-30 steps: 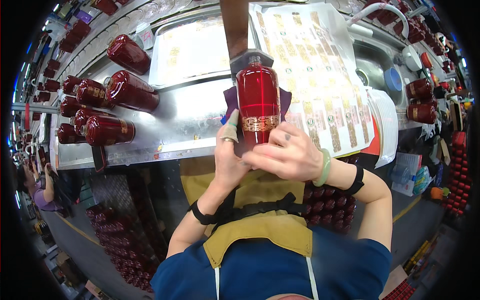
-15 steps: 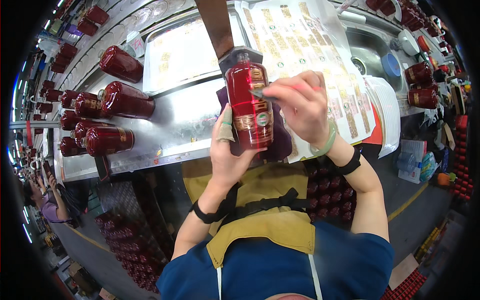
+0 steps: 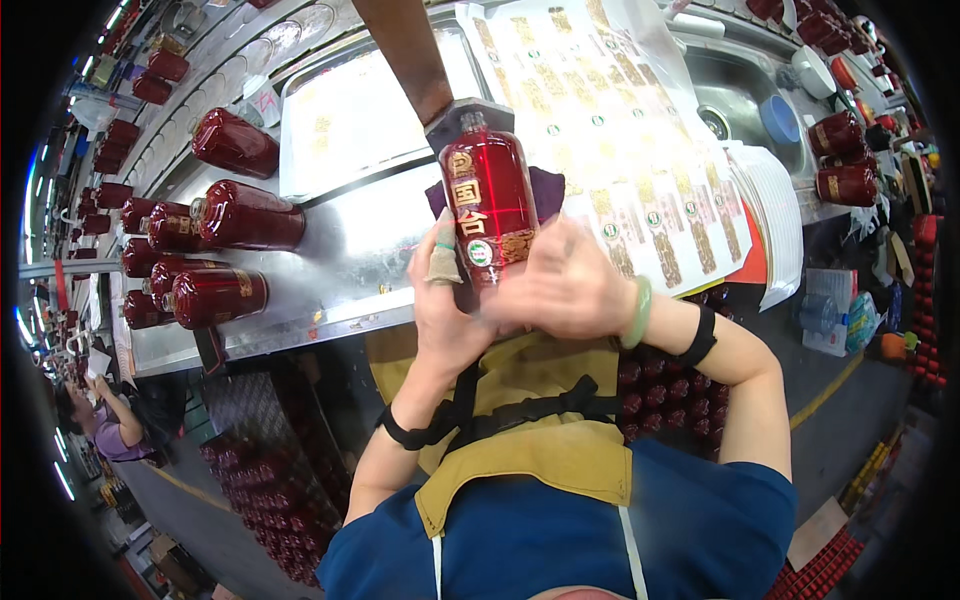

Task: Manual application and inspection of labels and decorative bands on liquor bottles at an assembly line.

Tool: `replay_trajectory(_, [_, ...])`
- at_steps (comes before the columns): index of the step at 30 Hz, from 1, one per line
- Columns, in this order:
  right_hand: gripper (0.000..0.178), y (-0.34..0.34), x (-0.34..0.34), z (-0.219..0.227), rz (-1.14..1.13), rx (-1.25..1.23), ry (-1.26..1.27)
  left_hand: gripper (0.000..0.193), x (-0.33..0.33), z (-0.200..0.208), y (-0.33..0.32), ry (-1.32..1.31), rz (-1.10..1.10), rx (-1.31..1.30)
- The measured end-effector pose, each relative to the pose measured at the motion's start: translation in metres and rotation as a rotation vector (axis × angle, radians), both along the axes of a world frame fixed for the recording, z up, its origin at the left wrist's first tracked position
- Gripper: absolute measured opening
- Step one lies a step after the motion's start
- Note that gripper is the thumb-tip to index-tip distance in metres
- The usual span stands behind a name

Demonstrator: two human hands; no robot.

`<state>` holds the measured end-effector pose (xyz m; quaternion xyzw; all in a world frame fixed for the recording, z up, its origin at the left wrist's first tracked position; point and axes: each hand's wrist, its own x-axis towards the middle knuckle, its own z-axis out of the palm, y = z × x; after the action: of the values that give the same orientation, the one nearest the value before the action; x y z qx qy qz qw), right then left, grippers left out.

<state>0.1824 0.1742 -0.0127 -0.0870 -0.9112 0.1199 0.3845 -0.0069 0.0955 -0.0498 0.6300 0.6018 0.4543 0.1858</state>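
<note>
At a shiny metal bench, the left hand cups a glossy bottle, the right hand blurred, grip unclear.

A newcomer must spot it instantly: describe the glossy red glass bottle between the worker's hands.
On the silver metal workbench, find the white sheet of gold decals. Just left of it, against a dark purple cloth, is the glossy red glass bottle, neck pointing away. Unlike the red glass bottles clustered at the bench's left, it alone sits between the person's left hand and blurred right hand.
</note>
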Motion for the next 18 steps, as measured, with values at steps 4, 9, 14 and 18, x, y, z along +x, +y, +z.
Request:
replay_trajectory(4, [0.015, 0.034, 0.003, -0.012, -0.491, -0.075, 0.185, 0.1, -0.01, -0.004, 0.001, 0.107, -0.111, -0.044])
replay_trajectory(9, [0.019, -0.002, 0.003, 0.003, -0.062, -0.131, 0.039, 0.108, -0.017, -0.016, 0.003, -0.203, -0.164, -0.218])
replay_trajectory(14, [0.023, 0.024, 0.012, -0.013, -0.376, -0.027, 0.102, 0.1, -0.018, -0.013, 0.007, -0.011, -0.162, -0.21])
replay_trajectory(18, [0.026, -0.012, 0.015, -0.018, 0.068, -0.123, 0.125, 0.079, -0.018, -0.004, 0.009, -0.064, -0.187, -0.254])
